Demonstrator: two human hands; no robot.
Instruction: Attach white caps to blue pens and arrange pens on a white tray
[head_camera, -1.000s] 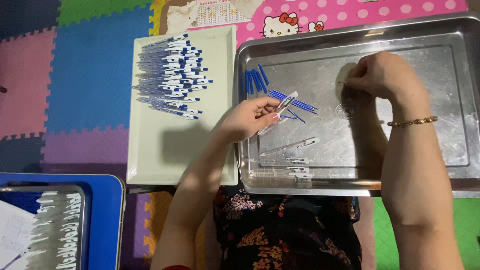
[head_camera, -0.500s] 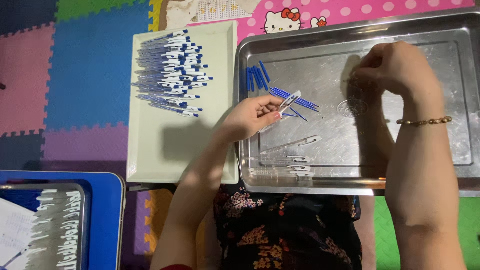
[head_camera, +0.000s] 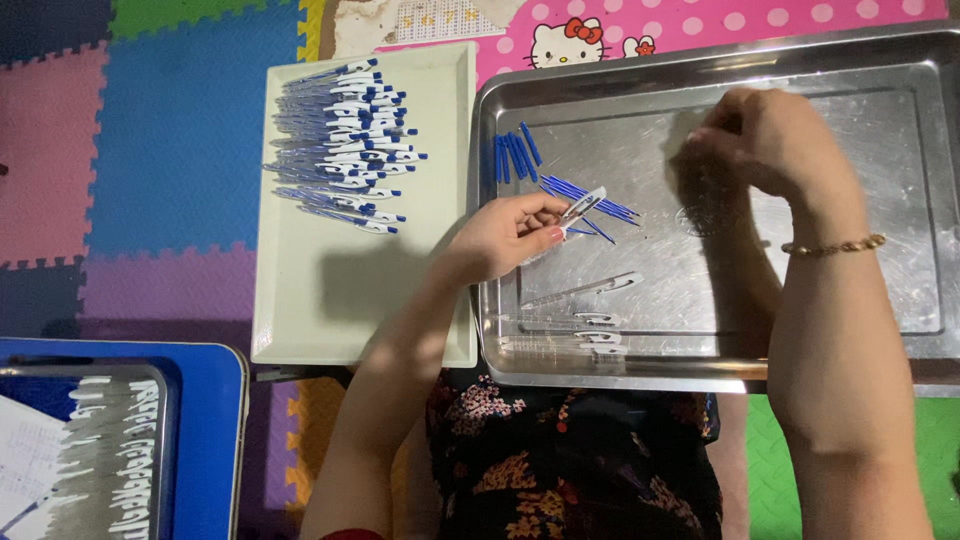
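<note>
I take the steel tray (head_camera: 900, 345) as my landmark. My left hand (head_camera: 510, 238) sits over the tray's left part, fingers pinched on a clear pen barrel (head_camera: 580, 207) with a white clip. The barrel's long axis runs diagonally, its free end pointing up and to the right toward the tray's far side, the other end buried in my fingers. Just beyond that tip lies a loose fan of blue refills (head_camera: 585, 197), with a second small bunch (head_camera: 515, 158) nearer the tray's far-left corner. My right hand (head_camera: 775, 140) hovers over the tray's middle, fingers curled together; I cannot tell whether it grips anything, since the fingertips are turned away from me. Toward the tray's near edge lie a few more clear barrels (head_camera: 585, 290), roughly parallel to that edge. Left of the tray, touching it, is a pale tray (head_camera: 350, 320) carrying a heap of finished blue-and-white pens (head_camera: 345, 145). I judge the main risks to be these: the pinch is near one end, so the barrel could swivel or slip; its tip is close to the refills and could scatter them; and the slick steel would let any dropped piece roll off among the others.
</note>
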